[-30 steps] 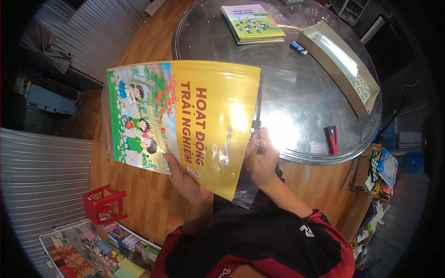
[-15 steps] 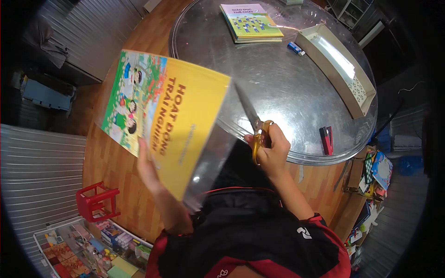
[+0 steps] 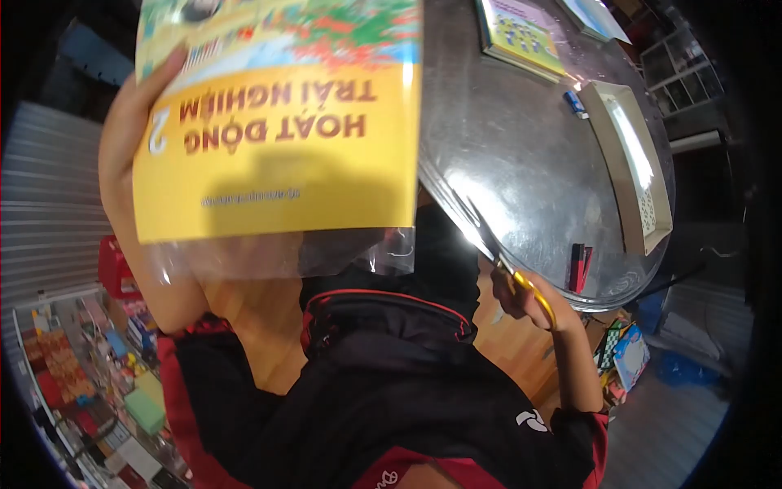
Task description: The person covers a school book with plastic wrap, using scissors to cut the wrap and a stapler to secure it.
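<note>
My left hand (image 3: pixel 134 114) grips a yellow book (image 3: pixel 277 179) by its side edge, up close to the camera. Its cover text reads upside down. A clear plastic cover (image 3: pixel 342 257) sticks out past the edge of the book nearest me. In my right hand (image 3: pixel 521 301) are scissors (image 3: pixel 501 261) with gold handles, off to the right and apart from the book. Their blades point up and left over the rim of the round metal table (image 3: pixel 505 155).
A stack of books (image 3: pixel 521 41) and another book (image 3: pixel 595 18) lie at the far side. On the table are a blue-and-white eraser (image 3: pixel 574 103), a long cream tray (image 3: pixel 623 163) and a red-and-black stapler (image 3: pixel 579 267). A glass case of small goods (image 3: pixel 98 367) stands lower left.
The book has turned and come up closer to the camera, its text now upside down. My right hand and the scissors have moved down and right, away from the book.
</note>
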A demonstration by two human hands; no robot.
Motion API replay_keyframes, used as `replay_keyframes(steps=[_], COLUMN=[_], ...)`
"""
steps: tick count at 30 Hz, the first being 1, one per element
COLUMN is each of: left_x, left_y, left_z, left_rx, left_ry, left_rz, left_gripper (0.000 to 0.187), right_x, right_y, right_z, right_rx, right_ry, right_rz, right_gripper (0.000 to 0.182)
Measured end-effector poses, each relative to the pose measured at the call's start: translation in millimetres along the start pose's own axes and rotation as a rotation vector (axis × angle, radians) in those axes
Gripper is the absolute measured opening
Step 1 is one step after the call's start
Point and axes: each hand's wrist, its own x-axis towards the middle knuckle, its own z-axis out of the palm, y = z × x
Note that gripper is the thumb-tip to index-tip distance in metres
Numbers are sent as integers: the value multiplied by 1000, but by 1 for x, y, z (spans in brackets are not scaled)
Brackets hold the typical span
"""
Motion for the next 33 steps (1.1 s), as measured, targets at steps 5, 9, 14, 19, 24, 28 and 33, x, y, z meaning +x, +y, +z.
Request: replay_keyframes(steps=[5, 9, 14, 19, 24, 28, 33], left_x=[-1, -3, -1, 1, 8, 7, 11], left_y=[8, 10, 15, 13, 15, 14, 15], left_z=[22, 41, 44, 46, 44, 45, 42], left_rx=[80, 126, 195, 170, 174, 170, 205], left_ry=[-96, -286, -329, -398, -403, -400, -419], left_rz=[57, 207, 190, 200, 167, 161, 172], left_gripper=[34, 37, 39, 39, 38, 37, 37], right_x=[3, 7, 5, 6, 5, 6, 9], right_y=[-11, -24, -17, -25, -24, -28, -21], right_z=[17, 22, 23, 26, 20, 20, 15], right_rx=[54, 86, 64, 70, 6, 3, 22], right_ry=[-262, -207, -191, -199, -331, -336, -348], right_rz=[-45, 95, 47, 84, 25, 8, -10], right_gripper=[57, 72, 73, 72, 67, 67, 55])
